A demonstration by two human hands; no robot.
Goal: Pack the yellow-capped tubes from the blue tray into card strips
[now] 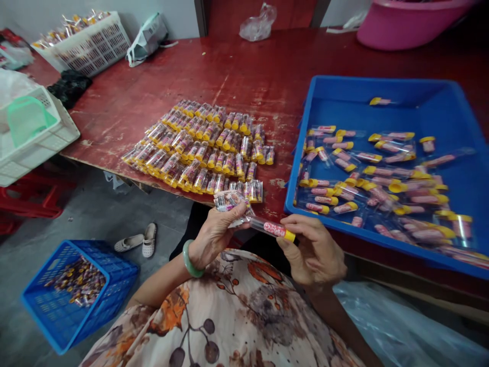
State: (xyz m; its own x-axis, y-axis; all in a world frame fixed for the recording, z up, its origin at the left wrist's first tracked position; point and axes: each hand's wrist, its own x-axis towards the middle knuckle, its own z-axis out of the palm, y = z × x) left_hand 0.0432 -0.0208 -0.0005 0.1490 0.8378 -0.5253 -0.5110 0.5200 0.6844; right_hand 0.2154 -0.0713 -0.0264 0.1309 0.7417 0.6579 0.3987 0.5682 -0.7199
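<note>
My right hand (313,250) pinches the yellow-capped end of a clear plastic tube (273,228) with pink-and-white filling. The tube's other end reaches to my left hand (219,229), which wears a green bangle. That hand is closed on a small printed clear wrapper (228,200); whether the tube's end sits inside the wrapper I cannot make out. Just beyond my hands, many wrapped tubes (198,145) with yellow caps lie in stacked rows on the red table (282,61). Loose, yellow-capped tubes (382,181) are scattered in the blue tray (382,84) at the right.
On the floor at left stands a blue crate (122,275) holding more tubes, near white shoes (148,240). White baskets (103,43), a bag (148,35) and a crumpled plastic bag (259,23) are on the table's far side. A pink basin (405,25) stands at the back right.
</note>
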